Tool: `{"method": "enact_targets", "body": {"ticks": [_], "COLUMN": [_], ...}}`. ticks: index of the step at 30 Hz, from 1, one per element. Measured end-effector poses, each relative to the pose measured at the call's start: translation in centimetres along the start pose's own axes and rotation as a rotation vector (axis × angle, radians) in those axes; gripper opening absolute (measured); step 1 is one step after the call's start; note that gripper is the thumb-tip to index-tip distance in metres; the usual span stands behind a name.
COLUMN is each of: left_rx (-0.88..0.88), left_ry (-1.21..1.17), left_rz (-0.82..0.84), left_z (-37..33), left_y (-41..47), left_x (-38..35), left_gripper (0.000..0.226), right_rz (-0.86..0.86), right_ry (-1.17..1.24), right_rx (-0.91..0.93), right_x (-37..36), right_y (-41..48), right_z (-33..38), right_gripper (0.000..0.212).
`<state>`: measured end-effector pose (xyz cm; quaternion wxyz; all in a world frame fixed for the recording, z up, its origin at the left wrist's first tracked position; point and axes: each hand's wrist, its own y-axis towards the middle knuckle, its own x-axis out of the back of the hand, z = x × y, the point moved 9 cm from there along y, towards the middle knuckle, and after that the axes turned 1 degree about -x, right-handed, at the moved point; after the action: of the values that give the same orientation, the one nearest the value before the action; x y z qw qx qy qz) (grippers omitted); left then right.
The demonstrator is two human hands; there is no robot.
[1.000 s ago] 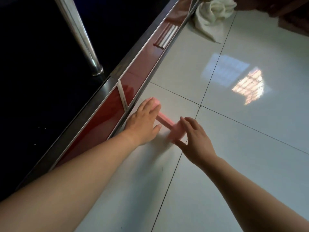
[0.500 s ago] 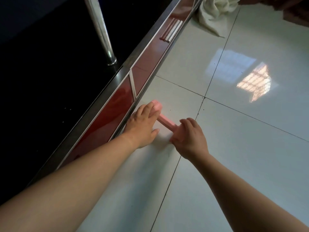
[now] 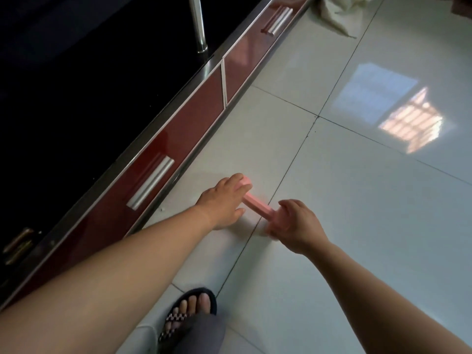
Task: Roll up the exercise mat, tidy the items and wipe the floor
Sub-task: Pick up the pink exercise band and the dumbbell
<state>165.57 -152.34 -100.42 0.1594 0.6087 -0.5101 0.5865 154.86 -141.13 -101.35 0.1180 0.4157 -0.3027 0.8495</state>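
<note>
A narrow pink roll, the exercise mat (image 3: 256, 203), lies on the glossy white tiled floor (image 3: 357, 200) close to a red cabinet. My left hand (image 3: 224, 200) presses on its far end, palm down with fingers over the roll. My right hand (image 3: 293, 222) grips its near end, fingers curled around it and a little blurred. Only the short stretch of pink between the two hands shows.
A long low cabinet with red drawer fronts (image 3: 178, 149), silver handles (image 3: 150, 185) and a black top runs along the left. A metal leg (image 3: 199, 24) stands on it. A crumpled cream cloth (image 3: 339, 11) lies at the far end. My sandalled foot (image 3: 189, 318) is at the bottom.
The view has pulled back and tilted down, showing my foot and another drawer handle. Both hands stay on the pink roll, now nearer to me along the cabinet; the right hand has closed around its end.
</note>
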Motion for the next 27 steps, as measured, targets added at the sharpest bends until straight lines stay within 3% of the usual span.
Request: {"method": "enact_targets", "body": {"ticks": [13, 20, 21, 25, 27], "left_rx": [0.047, 0.003, -0.006, -0.002, -0.009], "left_ry": [-0.008, 0.062, 0.071, 0.043, 0.016], "left_rz": [0.071, 0.119, 0.124, 0.171, 0.164], "left_z": [-3.3, -2.9, -2.9, -2.2, -2.2], "left_y": [-10.7, -10.6, -10.2, -9.2, -8.8], "left_x": [-7.4, -7.8, -7.7, -8.2, -8.4], "left_gripper": [0.064, 0.071, 0.072, 0.085, 0.085], "right_rz": [0.118, 0.053, 0.068, 0.153, 0.122], "right_ry": [-0.040, -0.041, -0.061, -0.092, -0.121], "right_rx": [0.117, 0.096, 0.089, 0.048, 0.047], "right_x": [-4.9, -4.7, -5.1, -6.8, -7.0], "right_y": [-10.0, -10.9, -10.7, -10.3, -10.1], "right_z": [-1.3, -0.7, -0.8, -1.5, -1.6], "right_gripper": [0.071, 0.044, 0.049, 0.103, 0.097]}}
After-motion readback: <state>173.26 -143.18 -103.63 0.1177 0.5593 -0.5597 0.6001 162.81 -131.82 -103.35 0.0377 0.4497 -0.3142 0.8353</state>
